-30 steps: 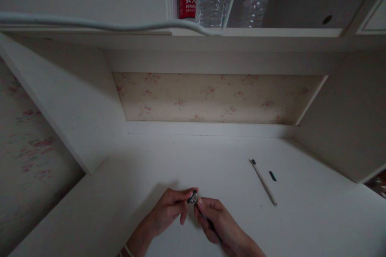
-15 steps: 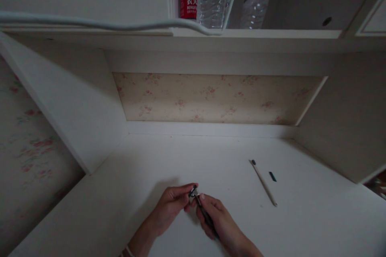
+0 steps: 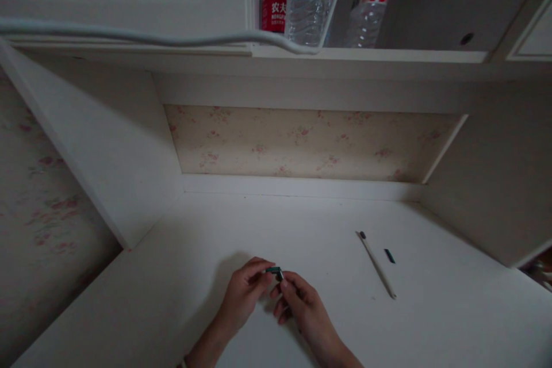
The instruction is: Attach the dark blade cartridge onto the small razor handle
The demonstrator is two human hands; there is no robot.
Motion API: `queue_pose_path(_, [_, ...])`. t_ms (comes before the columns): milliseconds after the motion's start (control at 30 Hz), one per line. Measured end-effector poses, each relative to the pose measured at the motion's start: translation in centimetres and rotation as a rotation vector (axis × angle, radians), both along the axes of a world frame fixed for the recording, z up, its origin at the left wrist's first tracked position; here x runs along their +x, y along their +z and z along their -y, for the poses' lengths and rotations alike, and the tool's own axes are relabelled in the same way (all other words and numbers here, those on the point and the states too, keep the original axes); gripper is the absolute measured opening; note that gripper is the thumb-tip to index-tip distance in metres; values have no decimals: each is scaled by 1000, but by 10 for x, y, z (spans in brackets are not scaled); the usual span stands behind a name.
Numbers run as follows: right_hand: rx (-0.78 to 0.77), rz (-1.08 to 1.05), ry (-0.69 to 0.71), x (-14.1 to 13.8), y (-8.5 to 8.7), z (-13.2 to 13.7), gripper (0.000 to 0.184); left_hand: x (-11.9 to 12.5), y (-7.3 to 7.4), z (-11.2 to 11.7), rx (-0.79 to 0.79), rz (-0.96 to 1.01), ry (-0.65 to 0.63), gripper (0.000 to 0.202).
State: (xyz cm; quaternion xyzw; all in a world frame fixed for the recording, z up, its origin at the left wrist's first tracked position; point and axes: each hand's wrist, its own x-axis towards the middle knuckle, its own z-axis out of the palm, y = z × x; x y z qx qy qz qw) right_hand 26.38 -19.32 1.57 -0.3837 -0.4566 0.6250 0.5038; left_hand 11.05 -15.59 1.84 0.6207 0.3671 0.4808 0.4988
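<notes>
My left hand pinches a small dark green strip between thumb and fingertips. My right hand meets it from the other side, its thumb and index finger closed on a small dark, shiny piece that touches the strip's right end. Whether the two are joined, I cannot tell. The dark slim handle seen earlier in the right hand is hidden or lost in shadow now. Off to the right, a pale slim stick with a dark tip lies slantwise on the white desk. Beside it rests another small dark green strip.
The white desk has side panels left and right. A shelf overhangs its back, carrying clear plastic bottles and a red-and-white labelled container. A pale cable runs along the shelf edge.
The right hand's dark handle has gone from sight, and its fingers have shifted up to the small piece. The dark green strip in my left hand has turned to lie nearly level.
</notes>
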Motion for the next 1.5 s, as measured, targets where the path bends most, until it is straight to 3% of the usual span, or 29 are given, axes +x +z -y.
queue_pose_path(233, [-37,-8,4,-7,-8,-2,52,1,13,4,130,-157,63,24])
queue_pose_path(467, [68,153,20,-6,-8,-3,44,4,17,4,143,-166,117,23])
queue_pose_path(633, [205,378,-108,2,-2,-4,27,4,9,2,113,-210,109,23])
queue_pose_path(800, [225,509,-270,13,-1,-9,35,7,-6,-1,47,-186,135,46])
queue_pose_path(900, [175,619,-483,34,-5,-21,38,8,-11,0,10,-175,138,46])
queue_pose_path(1000, [155,903,-609,72,-10,-38,41,8,-13,1,3,-177,116,43])
queue_pose_path(1067, [95,1202,-606,102,-12,-47,42,9,-15,1,8,-186,100,42])
queue_pose_path(1233, [-11,1434,-601,160,-10,-59,32,11,-22,1,44,-249,69,38])
queue_pose_path(1500, [-102,1623,-519,189,-9,-69,29,12,-23,2,62,-274,43,35])
